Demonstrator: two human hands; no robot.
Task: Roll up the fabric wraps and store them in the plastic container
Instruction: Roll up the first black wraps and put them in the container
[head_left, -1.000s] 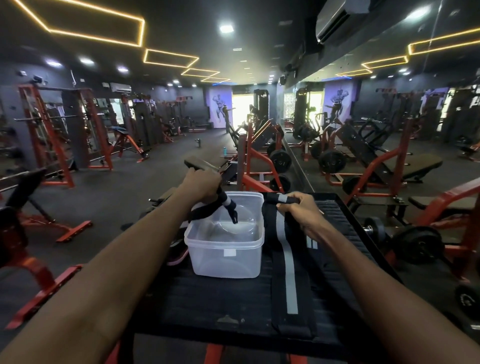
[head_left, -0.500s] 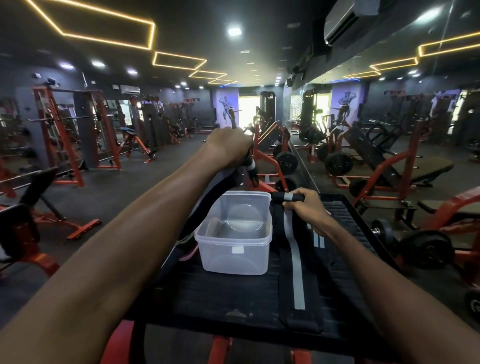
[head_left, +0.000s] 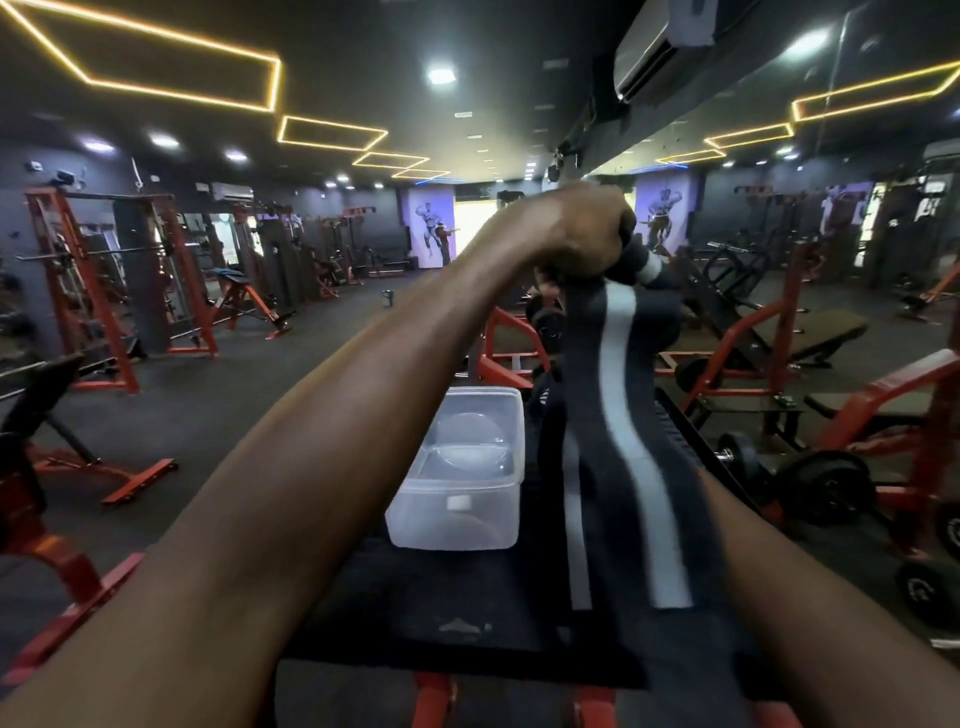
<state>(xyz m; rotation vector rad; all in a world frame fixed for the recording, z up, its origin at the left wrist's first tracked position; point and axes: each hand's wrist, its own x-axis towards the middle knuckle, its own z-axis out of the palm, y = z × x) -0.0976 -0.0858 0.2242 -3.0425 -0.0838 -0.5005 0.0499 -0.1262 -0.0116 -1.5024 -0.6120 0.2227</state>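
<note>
Fingers of my left hand (head_left: 576, 234) curl tight round the top end of a wrap (head_left: 618, 395), fist raised high so the strip hangs free and straightens, I judge, ready for rolling. Its long axis runs from the fist down toward me, white stripe facing up, lower end draped on the black pad (head_left: 415, 613). A second wrap (head_left: 574, 519) lies flat beneath, pointing the same way. My right hand is hidden behind the strip; its fingers I cannot tell. Just left of both wraps sits the container (head_left: 457, 514), holding nothing yet.
</note>
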